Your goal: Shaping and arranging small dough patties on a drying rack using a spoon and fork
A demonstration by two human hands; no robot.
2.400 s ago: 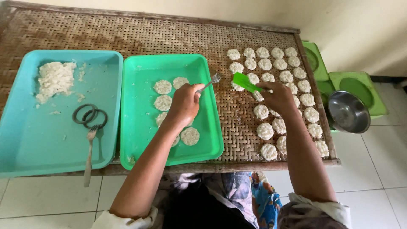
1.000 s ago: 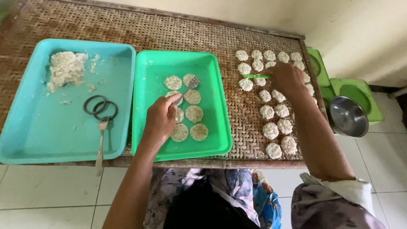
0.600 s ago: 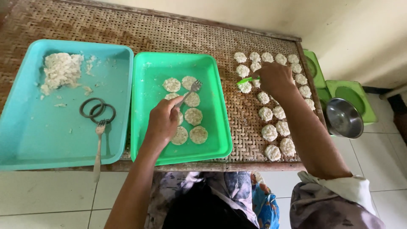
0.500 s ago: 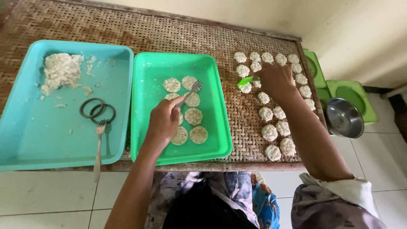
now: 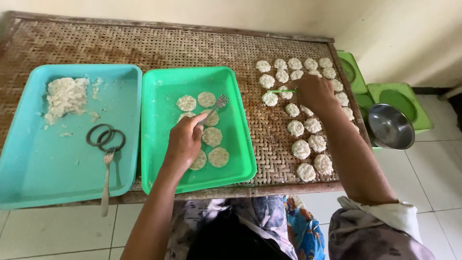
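Note:
My left hand [image 5: 184, 141] grips a metal fork [image 5: 215, 107] over the green tray [image 5: 243, 139], its tines above several flat white rice patties [image 5: 212, 136]. My right hand [image 5: 314, 92] holds a thin green spatula [image 5: 281, 91] flat on the woven bamboo table [image 5: 144, 45], its blade among several round patties [image 5: 304, 130] laid in rows at the right.
A turquoise tray [image 5: 29, 159] at the left holds a heap of white rice dough [image 5: 64, 95], two dark ring moulds [image 5: 106, 136] and a second fork [image 5: 106, 180]. A steel bowl [image 5: 390, 126] rests on green lids [image 5: 402, 98] off the table's right edge. White tiled floor lies below.
My left hand drew back from the upper tray edge to the patties in the tray's middle. My right hand carried the green spatula to the rows on the table and stays there.

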